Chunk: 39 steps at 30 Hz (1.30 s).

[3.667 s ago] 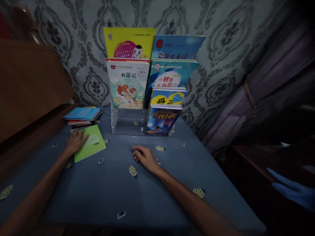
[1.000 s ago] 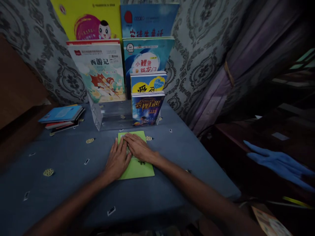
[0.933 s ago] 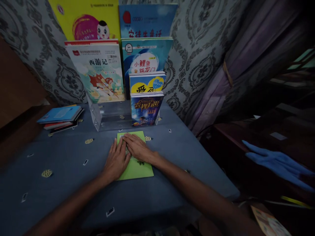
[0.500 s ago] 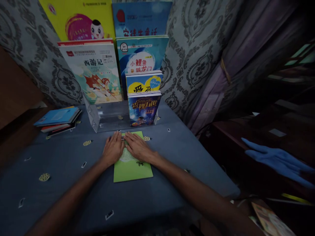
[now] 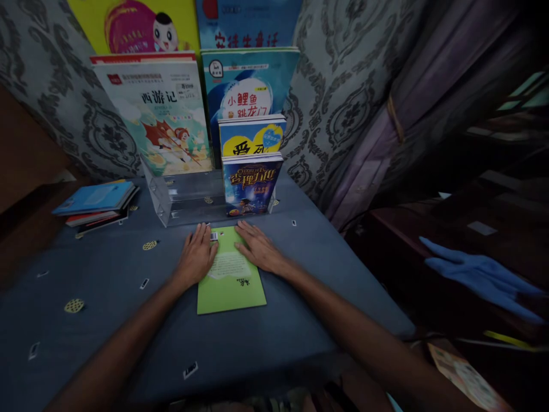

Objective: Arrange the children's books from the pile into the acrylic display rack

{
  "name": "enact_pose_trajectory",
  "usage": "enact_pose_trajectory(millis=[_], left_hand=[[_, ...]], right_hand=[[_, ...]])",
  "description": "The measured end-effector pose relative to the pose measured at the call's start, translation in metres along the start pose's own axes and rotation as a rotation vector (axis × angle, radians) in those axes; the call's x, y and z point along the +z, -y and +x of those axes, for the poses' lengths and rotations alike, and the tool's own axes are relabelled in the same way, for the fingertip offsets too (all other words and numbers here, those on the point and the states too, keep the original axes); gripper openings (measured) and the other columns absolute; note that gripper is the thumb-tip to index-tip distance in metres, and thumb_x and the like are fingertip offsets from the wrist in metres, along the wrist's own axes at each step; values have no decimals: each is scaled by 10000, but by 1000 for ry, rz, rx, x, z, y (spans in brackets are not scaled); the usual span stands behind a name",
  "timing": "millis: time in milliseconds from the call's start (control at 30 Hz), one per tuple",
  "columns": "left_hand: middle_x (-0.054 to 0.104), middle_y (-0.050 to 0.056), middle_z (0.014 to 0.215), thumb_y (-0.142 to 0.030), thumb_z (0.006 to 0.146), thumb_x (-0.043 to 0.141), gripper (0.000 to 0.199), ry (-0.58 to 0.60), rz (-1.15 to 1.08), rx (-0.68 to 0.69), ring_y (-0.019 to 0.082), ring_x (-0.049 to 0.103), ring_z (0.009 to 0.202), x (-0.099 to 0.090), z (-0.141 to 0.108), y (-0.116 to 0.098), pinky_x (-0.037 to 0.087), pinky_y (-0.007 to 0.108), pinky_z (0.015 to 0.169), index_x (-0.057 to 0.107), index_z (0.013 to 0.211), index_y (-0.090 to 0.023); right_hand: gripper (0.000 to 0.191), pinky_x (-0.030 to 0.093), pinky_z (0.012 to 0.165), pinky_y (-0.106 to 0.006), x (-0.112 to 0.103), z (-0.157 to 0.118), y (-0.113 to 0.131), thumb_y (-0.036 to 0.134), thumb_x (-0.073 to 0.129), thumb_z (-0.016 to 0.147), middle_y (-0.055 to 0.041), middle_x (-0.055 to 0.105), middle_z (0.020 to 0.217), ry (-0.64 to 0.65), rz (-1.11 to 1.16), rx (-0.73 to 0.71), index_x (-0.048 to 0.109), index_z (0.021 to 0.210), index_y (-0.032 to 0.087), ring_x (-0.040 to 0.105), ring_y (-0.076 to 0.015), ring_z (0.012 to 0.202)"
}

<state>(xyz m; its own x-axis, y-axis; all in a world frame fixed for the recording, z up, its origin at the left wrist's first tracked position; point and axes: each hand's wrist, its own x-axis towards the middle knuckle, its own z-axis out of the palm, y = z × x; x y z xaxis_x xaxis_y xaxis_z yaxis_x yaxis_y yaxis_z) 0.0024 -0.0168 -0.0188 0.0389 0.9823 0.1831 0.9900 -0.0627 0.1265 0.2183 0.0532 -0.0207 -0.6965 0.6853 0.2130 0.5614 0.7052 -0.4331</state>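
Observation:
A green book [image 5: 231, 294] lies flat on the blue tablecloth, its back cover up and upside down to me, with a barcode at the far end. My left hand [image 5: 198, 253] rests on the book's left edge, fingers stretched out and pointing away from me. On the far right part of the cover lies my right hand [image 5: 258, 247], palm down with the fingers extended. Neither hand grips anything. Just beyond the fingertips stands a clear display rack [image 5: 189, 216] holding a dark blue book [image 5: 249, 186] at its front right.
Behind, the rack holds a white-covered book [image 5: 165, 117], a teal book [image 5: 251, 74] and other books. A small book stack [image 5: 96, 197] sits at the left. Patterned curtain [image 5: 343, 74] hangs behind the table. A blue glove [image 5: 480, 274] lies off to the right.
My right hand has slid right across the cover, away from my left hand, uncovering the barcode and printed text. The left hand has shifted slightly left. The view has tilted down a little.

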Motion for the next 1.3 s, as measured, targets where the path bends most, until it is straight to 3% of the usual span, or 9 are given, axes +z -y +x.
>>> enact_pose_trajectory(millis=[167, 333, 467, 633, 767, 900, 1133, 1300], left_hand=[[251, 164, 1648, -554, 1033, 231, 706, 107, -17, 114, 311, 142, 1552, 0, 4, 9, 200, 555, 1224, 272, 1579, -108], [184, 130, 1671, -623, 1029, 175, 751, 186, -22, 392, 270, 96, 1560, -9, 14, 15, 97, 500, 1258, 130, 1621, -163], [97, 94, 1685, -616, 1036, 157, 743, 288, -13, 576, 255, 62, 1561, -20, 24, 14, 86, 448, 1268, 45, 1628, -182], [51, 86, 1684, -630, 1031, 191, 764, 331, -6, 717, 249, 64, 1561, -26, 24, -3, 75, 440, 1267, -43, 1621, -205], [109, 111, 1680, -663, 1014, 210, 803, 354, -10, 816, 248, 77, 1562, -26, 10, -27, 26, 457, 1265, 26, 1624, -174], [159, 116, 1676, -673, 1008, 216, 815, 386, -33, 880, 230, 93, 1563, -28, -7, -46, -2, 436, 1265, 93, 1618, -147], [186, 100, 1672, -669, 999, 302, 827, 392, -143, 972, 238, 156, 1553, -36, -35, -61, 80, 467, 1266, 4, 1622, -213], [159, 68, 1675, -654, 1011, 275, 775, 427, -158, 924, 211, 147, 1554, -38, -37, -61, 67, 424, 1274, 51, 1625, -237]], right_hand=[[581, 278, 1227, -538, -3, 2, -8, 469, 304, 1038, -149, 432, 1573, -6, 143, -21, 457, 1500, 151, 327, -268, 1503], [643, 311, 1212, -527, -11, 4, -13, 561, 253, 1037, -132, 461, 1558, 2, 268, 1, 404, 1531, 178, 382, -260, 1476], [695, 323, 1207, -509, -18, 5, -12, 620, 228, 1024, -131, 448, 1567, 16, 317, 39, 393, 1537, 181, 416, -265, 1455], [731, 336, 1199, -508, -20, 6, -11, 644, 226, 1014, -147, 470, 1549, 8, 339, 40, 409, 1524, 154, 440, -274, 1437], [696, 323, 1207, -496, -17, 5, -13, 623, 239, 1022, -134, 478, 1546, -9, 334, 12, 448, 1502, 165, 421, -260, 1452], [688, 303, 1221, -483, -12, 5, -13, 606, 251, 1026, -143, 485, 1539, -25, 313, -9, 483, 1477, 143, 386, -255, 1474], [674, 288, 1225, -481, -11, 5, -11, 579, 273, 1033, -173, 463, 1548, -19, 249, -37, 507, 1455, 110, 346, -259, 1494], [662, 290, 1226, -473, -13, 3, -10, 566, 255, 1041, -168, 454, 1555, -11, 234, -38, 502, 1460, 116, 347, -250, 1494]])
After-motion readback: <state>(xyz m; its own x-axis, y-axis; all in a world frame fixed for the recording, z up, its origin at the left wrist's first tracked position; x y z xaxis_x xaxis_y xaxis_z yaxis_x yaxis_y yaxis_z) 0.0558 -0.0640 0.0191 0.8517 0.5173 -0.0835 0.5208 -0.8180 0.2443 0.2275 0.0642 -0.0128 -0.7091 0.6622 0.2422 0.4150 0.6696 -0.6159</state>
